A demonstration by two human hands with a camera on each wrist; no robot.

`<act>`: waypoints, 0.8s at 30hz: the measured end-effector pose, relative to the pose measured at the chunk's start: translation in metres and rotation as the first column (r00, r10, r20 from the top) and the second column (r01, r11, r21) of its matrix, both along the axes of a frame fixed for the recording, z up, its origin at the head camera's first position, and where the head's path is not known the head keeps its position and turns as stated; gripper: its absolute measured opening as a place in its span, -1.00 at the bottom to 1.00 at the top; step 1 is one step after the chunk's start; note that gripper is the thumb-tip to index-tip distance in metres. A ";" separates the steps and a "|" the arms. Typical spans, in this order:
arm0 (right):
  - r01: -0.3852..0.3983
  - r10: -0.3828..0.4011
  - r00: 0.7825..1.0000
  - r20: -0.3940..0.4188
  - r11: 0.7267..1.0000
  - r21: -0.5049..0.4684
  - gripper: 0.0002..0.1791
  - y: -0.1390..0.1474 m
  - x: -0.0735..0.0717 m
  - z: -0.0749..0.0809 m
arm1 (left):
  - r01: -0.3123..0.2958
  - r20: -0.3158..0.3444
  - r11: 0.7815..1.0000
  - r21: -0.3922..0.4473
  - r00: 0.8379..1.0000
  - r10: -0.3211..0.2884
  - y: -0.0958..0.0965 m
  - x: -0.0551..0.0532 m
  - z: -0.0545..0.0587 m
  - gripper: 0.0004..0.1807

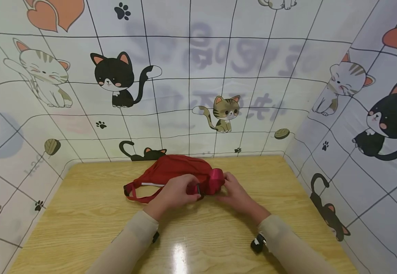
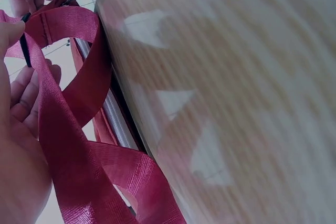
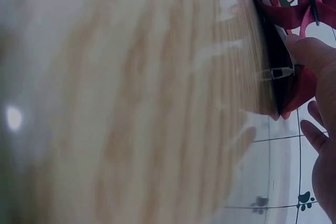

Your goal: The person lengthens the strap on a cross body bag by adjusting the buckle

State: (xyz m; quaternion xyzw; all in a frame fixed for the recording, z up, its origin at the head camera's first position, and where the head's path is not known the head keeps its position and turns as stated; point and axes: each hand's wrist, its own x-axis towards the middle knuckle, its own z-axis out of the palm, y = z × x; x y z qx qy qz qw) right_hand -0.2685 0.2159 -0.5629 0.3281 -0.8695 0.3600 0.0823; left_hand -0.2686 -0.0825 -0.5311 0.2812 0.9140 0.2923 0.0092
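Note:
A red waist bag lies near the back of the table, with a white-edged zip along its front. Its red webbing strap hangs in loops, threaded through a black slider buckle. My left hand pinches the slider between thumb and fingers, just in front of the bag. Close on its right, my right hand holds the strap beside a raised loop; the right thumb tip meets the webbing, while the lower fingers stay spread. Part of the right-hand grip is hidden behind the strap.
At the bag's left end is a black fitting on the strap. A metal zip pull shows on the bag in the right wrist view. The wooden table meets a cat-printed sheet at the back and sides.

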 end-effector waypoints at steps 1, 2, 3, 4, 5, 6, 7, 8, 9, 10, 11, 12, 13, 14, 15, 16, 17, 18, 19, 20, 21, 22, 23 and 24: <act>0.005 -0.005 1.000 0.010 1.000 0.007 -0.37 -0.001 0.000 0.000 | -0.006 0.008 1.000 0.010 1.000 0.006 0.000 -0.001 0.000 -0.54; 0.010 -0.010 1.000 0.019 1.000 0.019 -0.37 -0.002 0.000 0.001 | -0.012 0.019 1.000 0.020 1.000 0.012 0.000 -0.001 0.000 -0.54; 0.015 -0.016 0.999 0.030 1.000 0.027 -0.35 -0.003 0.000 0.001 | -0.018 0.029 0.999 0.027 0.999 0.017 0.000 -0.001 -0.001 -0.55; 0.022 -0.023 0.999 0.038 0.999 0.033 -0.35 -0.004 0.000 0.001 | -0.023 0.039 0.999 0.036 0.999 0.021 0.000 -0.002 -0.001 -0.56; 0.028 -0.029 0.999 0.042 0.999 0.039 -0.35 -0.005 0.001 0.001 | -0.028 0.049 0.999 0.043 0.998 0.026 0.000 -0.002 -0.001 -0.56; 0.031 -0.033 0.999 0.041 0.998 0.047 -0.36 -0.006 0.001 0.001 | -0.033 0.059 0.998 0.049 0.998 0.030 0.000 -0.002 -0.001 -0.57; 0.033 -0.035 0.999 0.035 0.998 0.056 -0.38 -0.007 0.001 0.001 | -0.035 0.068 0.998 0.055 0.997 0.032 0.000 -0.002 -0.001 -0.57; 0.034 -0.036 0.999 0.030 0.997 0.062 -0.40 -0.008 0.001 0.001 | -0.038 0.075 0.998 0.058 0.997 0.034 0.000 -0.002 -0.002 -0.57; 0.038 -0.039 0.999 0.023 0.997 0.070 -0.42 -0.009 0.001 0.002 | -0.040 0.080 0.997 0.061 0.996 0.035 0.000 -0.002 -0.002 -0.58; 0.040 -0.042 0.999 0.015 0.996 0.077 -0.45 -0.010 0.001 0.002 | -0.040 0.083 0.997 0.063 0.996 0.035 0.000 -0.002 -0.002 -0.58; 0.040 -0.041 0.999 0.011 0.996 0.082 -0.46 -0.011 0.001 0.002 | -0.041 0.086 0.997 0.064 0.996 0.035 0.000 -0.003 -0.002 -0.58; 0.042 -0.043 0.999 0.008 0.995 0.089 -0.47 -0.012 0.001 0.002 | -0.041 0.087 0.997 0.065 0.996 0.036 0.000 -0.003 -0.002 -0.59; 0.042 -0.043 0.999 0.010 0.995 0.090 -0.48 -0.013 0.002 0.003 | -0.042 0.089 0.997 0.064 0.995 0.036 0.000 -0.003 -0.002 -0.59; 0.045 -0.047 0.999 0.012 0.995 0.094 -0.49 -0.014 0.002 0.003 | -0.043 0.089 0.997 0.064 0.995 0.037 0.000 -0.003 -0.002 -0.60; 0.050 -0.051 0.999 0.012 0.994 0.099 -0.49 -0.015 0.002 0.002 | -0.044 0.091 0.997 0.063 0.995 0.038 0.000 -0.003 -0.002 -0.60; 0.052 -0.054 0.998 0.011 0.994 0.100 -0.49 -0.016 0.001 0.002 | -0.044 0.092 0.997 0.063 0.995 0.038 0.000 -0.003 -0.002 -0.60; 0.055 -0.057 0.998 0.009 0.993 0.101 -0.49 -0.016 0.001 0.002 | -0.045 0.094 0.997 0.064 0.995 0.039 0.000 -0.003 -0.002 -0.60; 0.060 -0.060 0.998 0.002 0.993 0.103 -0.50 -0.017 0.001 0.002 | -0.046 0.096 0.997 0.066 0.995 0.040 0.000 -0.003 -0.002 -0.60; 0.062 -0.062 0.998 -0.005 0.993 0.101 -0.50 -0.017 0.002 0.002 | -0.046 0.097 0.997 0.067 0.994 0.040 0.000 -0.003 -0.002 -0.60; 0.065 -0.064 0.998 -0.013 0.993 0.101 -0.50 -0.017 0.002 0.002 | -0.047 0.096 0.997 0.068 0.995 0.040 0.001 -0.003 -0.001 -0.60; 0.066 -0.064 0.998 -0.028 0.993 0.102 -0.51 -0.017 0.002 0.002 | -0.047 0.096 0.997 0.068 0.995 0.041 0.001 -0.003 -0.001 -0.60; 0.065 -0.061 0.997 -0.044 0.993 0.098 -0.51 -0.017 0.002 0.003 | -0.048 0.096 0.997 0.068 0.994 0.042 0.001 -0.003 0.000 -0.59; 0.064 -0.059 0.997 -0.057 0.994 0.093 -0.52 -0.017 0.002 0.003 | -0.050 0.098 0.996 0.070 0.994 0.043 0.001 -0.003 0.001 -0.60; 0.064 -0.058 0.996 -0.070 0.994 0.089 -0.52 -0.016 0.002 0.003 | -0.051 0.099 0.996 0.069 0.994 0.044 0.001 -0.003 0.002 -0.60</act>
